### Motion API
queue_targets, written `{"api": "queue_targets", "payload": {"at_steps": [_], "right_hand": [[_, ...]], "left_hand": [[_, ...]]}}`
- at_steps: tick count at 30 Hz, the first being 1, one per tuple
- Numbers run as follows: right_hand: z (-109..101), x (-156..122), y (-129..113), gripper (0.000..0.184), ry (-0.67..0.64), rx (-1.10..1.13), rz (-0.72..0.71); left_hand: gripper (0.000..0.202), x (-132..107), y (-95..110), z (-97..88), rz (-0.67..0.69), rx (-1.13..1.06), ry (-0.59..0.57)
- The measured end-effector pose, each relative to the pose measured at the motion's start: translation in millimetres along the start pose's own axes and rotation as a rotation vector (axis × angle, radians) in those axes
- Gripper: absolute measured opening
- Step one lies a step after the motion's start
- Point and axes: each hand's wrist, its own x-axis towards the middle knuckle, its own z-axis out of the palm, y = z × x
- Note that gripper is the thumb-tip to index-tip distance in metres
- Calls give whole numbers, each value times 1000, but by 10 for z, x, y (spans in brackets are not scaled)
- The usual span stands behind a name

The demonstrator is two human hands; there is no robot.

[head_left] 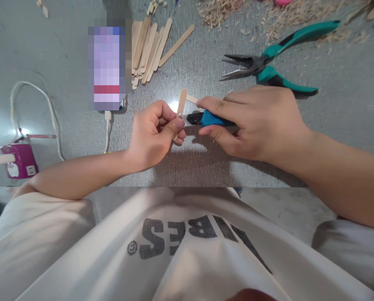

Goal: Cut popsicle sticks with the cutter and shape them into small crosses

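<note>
My left hand [154, 133] is closed in a pinch on a wooden craft stick [182, 101], holding it upright just above the grey table. My right hand [256, 123] is wrapped round a blue and black utility knife [206, 118], whose tip meets the stick near my left thumb. A small cut piece of stick [192, 99] lies or hangs just behind the knife tip; I cannot tell which.
A pile of wooden sticks [149, 48] lies at the back centre, beside a blurred phone [107, 67] on a white cable [52, 117]. Teal-handled pliers [268, 62] rest at the back right. Wood shavings [268, 14] litter the far edge. A purple plug adapter [20, 161] sits left.
</note>
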Motion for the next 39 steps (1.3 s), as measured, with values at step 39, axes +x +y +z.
{"api": "queue_targets", "payload": {"at_steps": [39], "right_hand": [[153, -29, 213, 80, 239, 71, -191]], "left_hand": [[50, 86, -145, -106, 127, -13, -171]]}}
